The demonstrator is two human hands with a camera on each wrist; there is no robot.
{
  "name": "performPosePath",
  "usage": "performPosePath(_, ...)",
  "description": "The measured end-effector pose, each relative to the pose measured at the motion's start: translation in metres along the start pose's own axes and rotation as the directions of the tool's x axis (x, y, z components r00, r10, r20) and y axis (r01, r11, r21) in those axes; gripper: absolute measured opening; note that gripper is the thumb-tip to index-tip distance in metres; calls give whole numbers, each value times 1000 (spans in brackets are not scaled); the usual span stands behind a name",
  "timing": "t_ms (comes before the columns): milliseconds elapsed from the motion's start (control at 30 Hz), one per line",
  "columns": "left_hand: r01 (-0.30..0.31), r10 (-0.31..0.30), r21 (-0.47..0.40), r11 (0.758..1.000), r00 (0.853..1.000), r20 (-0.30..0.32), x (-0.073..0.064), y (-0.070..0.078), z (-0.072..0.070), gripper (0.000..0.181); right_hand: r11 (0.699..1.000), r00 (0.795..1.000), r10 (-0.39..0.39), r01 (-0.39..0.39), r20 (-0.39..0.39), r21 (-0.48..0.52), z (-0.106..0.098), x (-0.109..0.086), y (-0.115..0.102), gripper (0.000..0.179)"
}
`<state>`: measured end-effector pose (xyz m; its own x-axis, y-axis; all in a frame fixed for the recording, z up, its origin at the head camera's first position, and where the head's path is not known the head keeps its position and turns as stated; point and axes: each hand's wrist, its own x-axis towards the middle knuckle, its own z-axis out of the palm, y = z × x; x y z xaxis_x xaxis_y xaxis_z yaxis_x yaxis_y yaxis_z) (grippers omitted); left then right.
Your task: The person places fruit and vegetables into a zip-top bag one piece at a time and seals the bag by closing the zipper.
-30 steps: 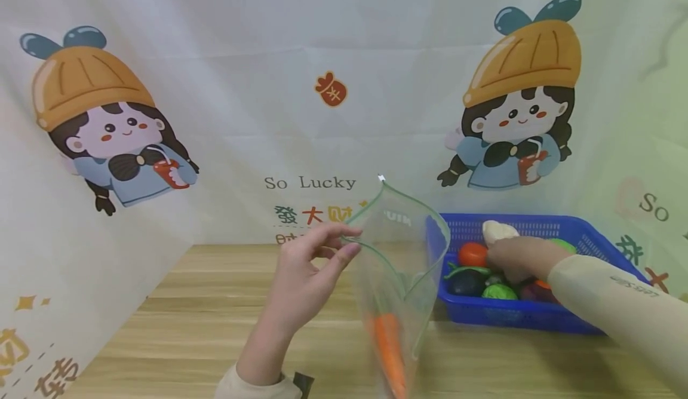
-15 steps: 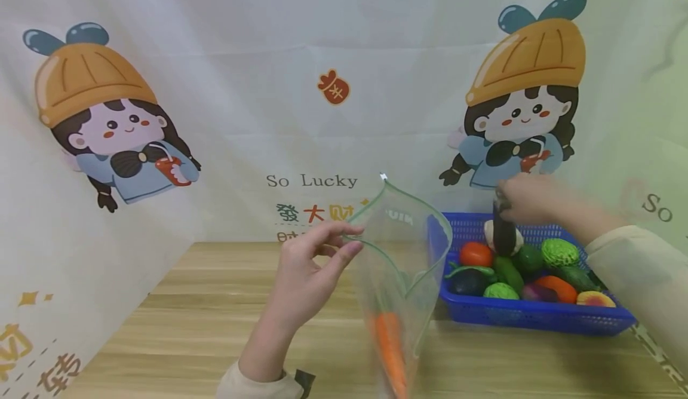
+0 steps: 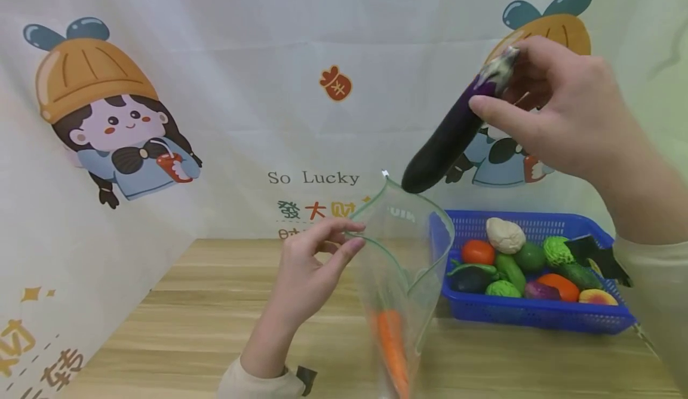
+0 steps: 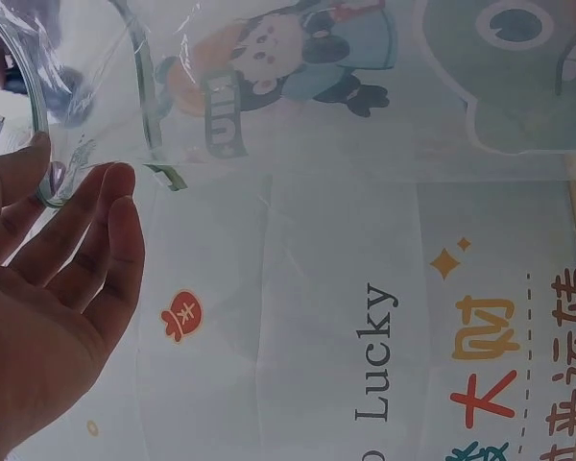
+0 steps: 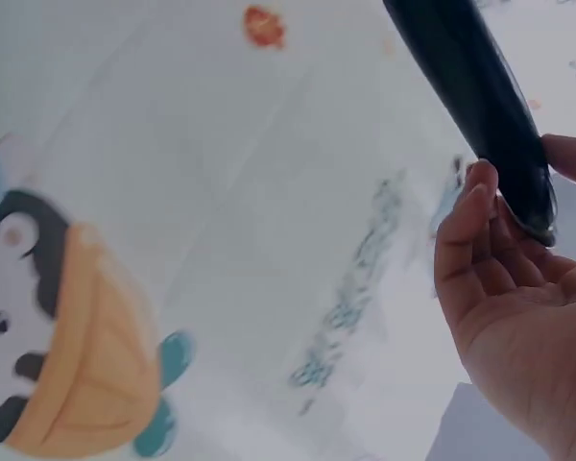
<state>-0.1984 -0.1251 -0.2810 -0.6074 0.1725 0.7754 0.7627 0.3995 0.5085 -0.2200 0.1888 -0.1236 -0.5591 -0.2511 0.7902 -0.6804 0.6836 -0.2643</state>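
Left hand (image 3: 317, 267) pinches the clear bag (image 3: 383, 288) by its rim, carrot (image 3: 393, 348) inside; right hand (image 3: 570, 109) grips the eggplant (image 3: 446, 145) near its stem, blunt end by the mouth, contact unclear. Judged best: hold rim wide, tip eggplant steeper, lower centrally. Beyond: blue basket (image 3: 537, 318).

On the printed fabric backdrop (image 3: 247, 112), centre of the head view, stands "So Lucky" above 發大财; gold 财 and brown 转 lie at lower left. Sideways at lower right of the left wrist view: "Lucky", 大财 and 来运转. The clear zip bag (image 3: 400, 285) bears pale capitals N, I, U, order unclear. The right wrist view's teal lettering (image 5: 350, 298) is too blurred.
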Motion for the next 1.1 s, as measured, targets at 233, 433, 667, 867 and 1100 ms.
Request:
performPosePath(233, -14, 14, -7, 1000, 1000, -1, 0, -1, 1, 16, 999, 913, -45, 44, 405, 13, 31, -12, -50, 29)
performPosePath(433, -32, 32, -8, 999, 999, 6, -1, -1, 3, 17, 1000, 652, -13, -11, 758, 27, 74, -20, -53, 41)
performPosePath(667, -52, 52, -15, 999, 999, 0, -2, -1, 4, 15, 997, 509, 9, 56, 861, -43, 102, -23, -48, 17)
performPosePath(867, -77, 77, -9, 997, 997, -2, -1, -2, 4, 13, 986, 559, 25, 121, 829, -112, 114, -24, -47, 14)
performPosePath(1100, -73, 73, -10, 997, 997, 2, 0, -1, 3, 13, 986, 640, 24, 111, 768, -123, 130, -26, -40, 31)
